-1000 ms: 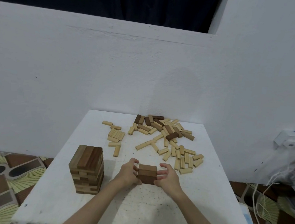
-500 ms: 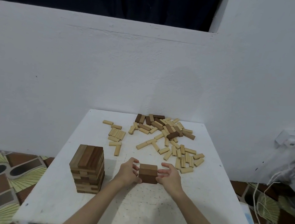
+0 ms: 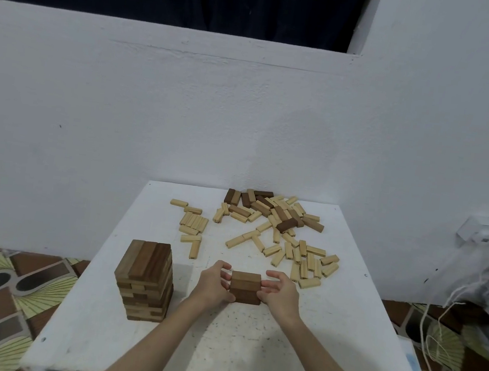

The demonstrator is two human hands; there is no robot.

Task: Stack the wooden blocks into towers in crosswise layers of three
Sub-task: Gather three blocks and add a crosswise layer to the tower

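Short dark-brown wooden block stack [image 3: 245, 287], top blocks' long axis running left-right, sits near centre of white square table [image 3: 327, 332] w/ left hand [image 3: 214, 285] & right hand [image 3: 279, 293] fingers curled against its sides, tall smooth finished tower [image 3: 146, 278] left, loose pale blocks [image 3: 291, 245] beyond.

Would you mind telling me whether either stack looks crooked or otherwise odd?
Nothing stands out. The tall tower stands upright with squared layers, and the short dark stack between the left hand and right hand looks aligned.
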